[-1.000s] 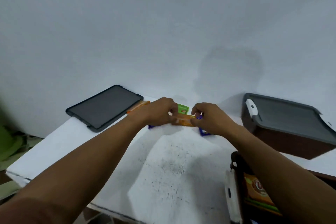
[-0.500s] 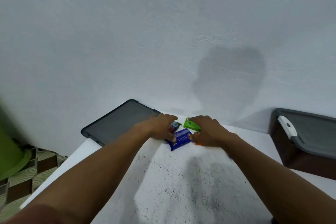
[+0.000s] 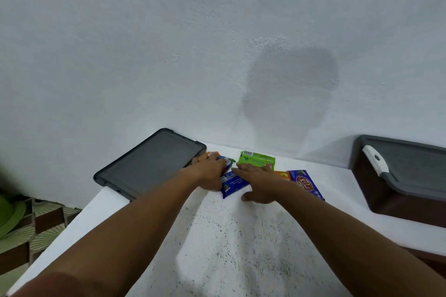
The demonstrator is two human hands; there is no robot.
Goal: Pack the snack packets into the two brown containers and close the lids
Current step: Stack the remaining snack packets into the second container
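Right hand (image 3: 260,182) has spread flat, centre frame, baring green packet (image 3: 256,160); left hand (image 3: 209,172) curls round packets (image 3: 226,162), seemingly gathering them.

Both arms reach forward; left hand (image 3: 209,171) seemingly curled (fingers hidden), right hand (image 3: 259,182) flat, fingers straight.

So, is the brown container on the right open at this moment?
No, the grey lid lies flat on top of the brown container, covering it.

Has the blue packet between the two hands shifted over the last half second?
No. The blue packet lies at the same offset from the dark lid on the left as before; only the camera view shifted.
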